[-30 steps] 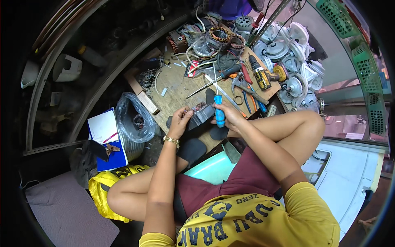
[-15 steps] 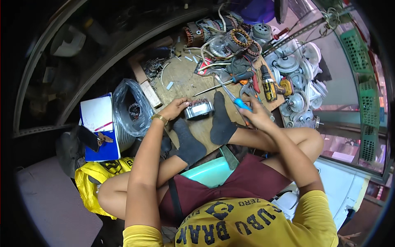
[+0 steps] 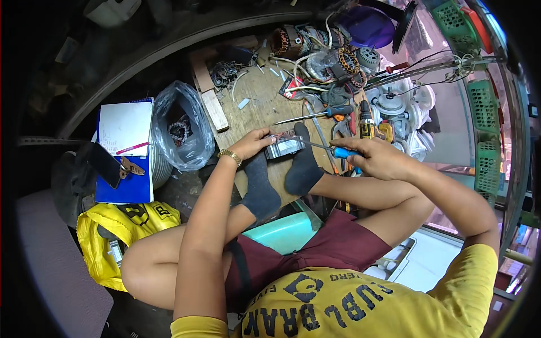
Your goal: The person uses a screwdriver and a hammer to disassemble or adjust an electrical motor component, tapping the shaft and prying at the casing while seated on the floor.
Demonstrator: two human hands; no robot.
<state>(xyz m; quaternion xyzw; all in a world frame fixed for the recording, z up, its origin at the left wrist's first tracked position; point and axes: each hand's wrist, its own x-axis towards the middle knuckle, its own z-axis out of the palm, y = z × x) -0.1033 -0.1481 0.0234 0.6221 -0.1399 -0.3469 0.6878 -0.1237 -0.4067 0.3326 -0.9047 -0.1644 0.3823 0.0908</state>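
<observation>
A small motor stator (image 3: pixel 285 148), a silvery metal block with reddish-brown copper windings on its top, stands on the wooden board between my two dark-socked feet. My left hand (image 3: pixel 252 144) is closed on its left end, fingertips at the windings. In my right hand (image 3: pixel 376 158) is a screwdriver (image 3: pixel 342 152) with a blue handle. Its thin shaft points left to the stator's right side, where the tip is too small to make out. Just beyond lies a second, longer screwdriver (image 3: pixel 315 114), its shaft pointing left across the board.
A cordless drill (image 3: pixel 367 119) and pliers lie right of the board (image 3: pixel 256 107). Wound stators (image 3: pixel 349 59) and white cables crowd the far side. White pulley-like parts (image 3: pixel 397 101) are heaped at right. A plastic-lined bucket (image 3: pixel 198 143) and a blue notebook (image 3: pixel 127 188) stand left.
My right hand has swung the blue screwdriver round from pointing up and away to pointing left at the stator. My left hand keeps hold of the stator. The whole view has shifted slightly.
</observation>
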